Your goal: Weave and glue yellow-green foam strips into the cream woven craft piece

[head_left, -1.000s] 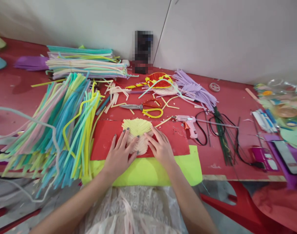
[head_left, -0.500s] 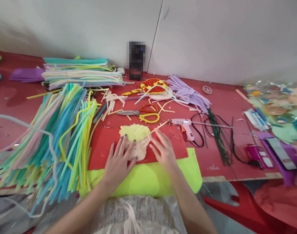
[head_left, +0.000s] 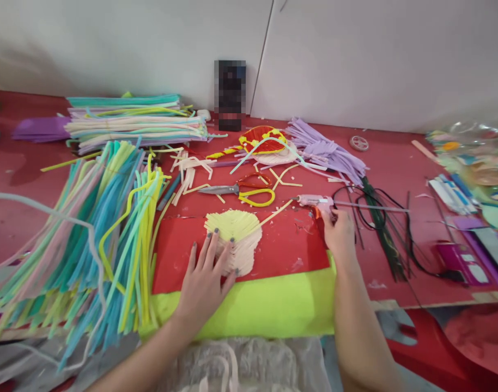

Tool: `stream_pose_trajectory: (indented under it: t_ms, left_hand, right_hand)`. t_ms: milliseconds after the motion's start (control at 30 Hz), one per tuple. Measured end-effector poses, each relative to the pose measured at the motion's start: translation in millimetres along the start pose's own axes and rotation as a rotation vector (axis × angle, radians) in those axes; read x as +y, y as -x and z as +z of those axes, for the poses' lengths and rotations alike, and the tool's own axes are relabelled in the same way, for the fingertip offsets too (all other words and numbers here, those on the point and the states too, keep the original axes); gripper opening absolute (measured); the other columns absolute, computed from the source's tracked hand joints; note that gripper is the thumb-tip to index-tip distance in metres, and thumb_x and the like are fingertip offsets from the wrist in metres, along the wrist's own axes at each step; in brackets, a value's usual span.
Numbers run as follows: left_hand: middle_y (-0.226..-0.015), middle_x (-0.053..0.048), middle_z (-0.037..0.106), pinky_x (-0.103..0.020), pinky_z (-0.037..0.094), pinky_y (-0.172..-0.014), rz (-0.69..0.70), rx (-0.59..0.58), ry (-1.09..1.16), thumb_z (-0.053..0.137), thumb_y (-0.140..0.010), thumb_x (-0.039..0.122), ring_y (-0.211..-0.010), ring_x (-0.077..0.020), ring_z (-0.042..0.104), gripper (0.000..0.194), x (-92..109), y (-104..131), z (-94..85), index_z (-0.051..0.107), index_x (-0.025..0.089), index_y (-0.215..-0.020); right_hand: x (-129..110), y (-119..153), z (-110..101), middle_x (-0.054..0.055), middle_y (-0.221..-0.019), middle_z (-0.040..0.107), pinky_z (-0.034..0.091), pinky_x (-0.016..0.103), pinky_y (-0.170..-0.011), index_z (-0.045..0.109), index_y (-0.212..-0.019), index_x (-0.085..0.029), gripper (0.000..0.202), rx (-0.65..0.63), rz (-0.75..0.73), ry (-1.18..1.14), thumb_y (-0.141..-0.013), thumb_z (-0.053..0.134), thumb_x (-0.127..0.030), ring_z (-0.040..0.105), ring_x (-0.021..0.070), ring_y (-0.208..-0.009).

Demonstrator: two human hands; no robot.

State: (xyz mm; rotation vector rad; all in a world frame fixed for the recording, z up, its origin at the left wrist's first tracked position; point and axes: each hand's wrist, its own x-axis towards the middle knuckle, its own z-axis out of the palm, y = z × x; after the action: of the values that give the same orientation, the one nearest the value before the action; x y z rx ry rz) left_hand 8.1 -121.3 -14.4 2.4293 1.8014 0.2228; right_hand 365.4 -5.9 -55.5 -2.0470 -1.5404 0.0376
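Note:
My left hand [head_left: 204, 280] lies with fingers spread on a leaf-shaped piece [head_left: 235, 223] made of pipe cleaners laid side by side, pale yellow above and cream below. From its right edge a pale yellow pipe cleaner [head_left: 277, 212] slants up to the right, its far end close to the nozzle of a pink glue gun [head_left: 310, 200]. My right hand [head_left: 341, 231] has its fingers closed round the glue gun's handle. A grey glue stick [head_left: 374, 207] sticks out behind the gun. Under the leaf piece is a red board [head_left: 290, 250].
Scissors [head_left: 220, 190] with red and yellow handles lie beyond the board. Bundles of coloured pipe cleaners [head_left: 122, 218] cover the left side. Lilac pipe cleaners [head_left: 322, 149], a black cord [head_left: 410, 245] and a purple box [head_left: 463, 264] lie to the right. A blurred dark device [head_left: 231, 92] leans on the wall.
My right hand has moved right, from the pale yellow pipe cleaner to the glue gun's handle, and closed on it. My left hand stays on the leaf piece. The view has shifted slightly.

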Motion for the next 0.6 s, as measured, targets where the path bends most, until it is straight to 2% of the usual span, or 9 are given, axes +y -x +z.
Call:
stream_pose_trajectory:
  t_ms: [167, 267, 333, 433, 467, 533, 600]
  left_hand:
    - [-0.156, -0.015, 0.029, -0.053, 0.029, -0.115, 0.007, 0.014, -0.031, 0.043, -0.094, 0.038, -0.143, -0.0309, 0.031, 0.058, -1.3, 0.6, 1.7, 0.039, 0.014, -0.146]
    - [-0.156, -0.015, 0.029, -0.052, 0.028, -0.115, 0.001, 0.014, -0.012, 0.043, -0.094, 0.040, -0.143, -0.0301, 0.031, 0.059, -2.2, 0.9, 3.1, 0.038, 0.010, -0.145]
    - [-0.156, -0.016, 0.028, -0.052, 0.027, -0.116, 0.002, 0.016, 0.002, 0.043, -0.094, 0.039, -0.143, -0.0302, 0.031, 0.060, -2.6, 0.9, 3.7, 0.037, 0.009, -0.145]
    - [-0.156, -0.016, 0.027, -0.052, 0.024, -0.117, -0.002, 0.022, 0.015, 0.043, -0.093, 0.039, -0.143, -0.0302, 0.031, 0.060, -2.6, 1.2, 4.4, 0.038, 0.007, -0.144]
    - [-0.156, -0.016, 0.027, -0.052, 0.024, -0.117, -0.003, 0.021, 0.017, 0.043, -0.093, 0.039, -0.143, -0.0301, 0.031, 0.060, -2.6, 1.4, 4.7, 0.038, 0.007, -0.144]
    - [-0.157, -0.015, 0.026, -0.051, 0.023, -0.117, -0.003, 0.019, 0.021, 0.043, -0.094, 0.040, -0.143, -0.0301, 0.030, 0.061, -2.8, 1.7, 5.3, 0.038, 0.007, -0.144]
    - [-0.156, -0.015, 0.027, -0.051, 0.023, -0.117, -0.003, 0.023, 0.026, 0.042, -0.094, 0.040, -0.143, -0.0300, 0.030, 0.060, -3.2, 1.9, 5.6, 0.038, 0.006, -0.144]
  right_hand:
    - [-18.1, 6.9, -13.4, 0.014, -0.090, 0.061, 0.046, 0.039, -0.074, 0.054, -0.107, -0.013, 0.053, 0.149, 0.091, -0.091, -0.089, 0.038, -0.060, 0.059, 0.0238, -0.080]
    - [-40.8, 17.9, -32.5, 0.009, -0.085, 0.061, 0.045, 0.035, -0.067, 0.052, -0.113, -0.015, 0.049, 0.131, 0.124, -0.160, -0.092, 0.037, -0.057, 0.058, 0.0210, -0.072]
    - [-62.7, 26.7, -44.1, 0.003, -0.073, 0.058, 0.043, 0.032, -0.061, 0.056, -0.102, -0.019, 0.045, -0.010, 0.149, -0.200, -0.091, 0.039, -0.058, 0.054, 0.0180, -0.062]
    - [-100.0, 36.9, -52.1, -0.003, -0.063, 0.052, 0.041, 0.027, -0.056, 0.057, -0.088, -0.021, 0.042, -0.333, 0.152, -0.237, -0.076, 0.064, -0.061, 0.051, 0.0146, -0.057]
    - [-111.5, 38.7, -51.5, -0.005, -0.062, 0.050, 0.040, 0.026, -0.054, 0.056, -0.087, -0.022, 0.041, -0.418, 0.140, -0.251, -0.073, 0.066, -0.060, 0.051, 0.0140, -0.056]
    - [-130.3, 39.4, -46.1, -0.006, -0.062, 0.050, 0.041, 0.025, -0.053, 0.054, -0.086, -0.022, 0.040, -0.494, 0.100, -0.301, -0.073, 0.067, -0.057, 0.051, 0.0134, -0.054]
    - [-142.1, 37.0, -37.5, -0.003, -0.069, 0.057, 0.042, 0.025, -0.054, 0.054, -0.094, -0.021, 0.038, -0.541, 0.064, -0.346, -0.076, 0.064, -0.053, 0.055, 0.0144, -0.057]
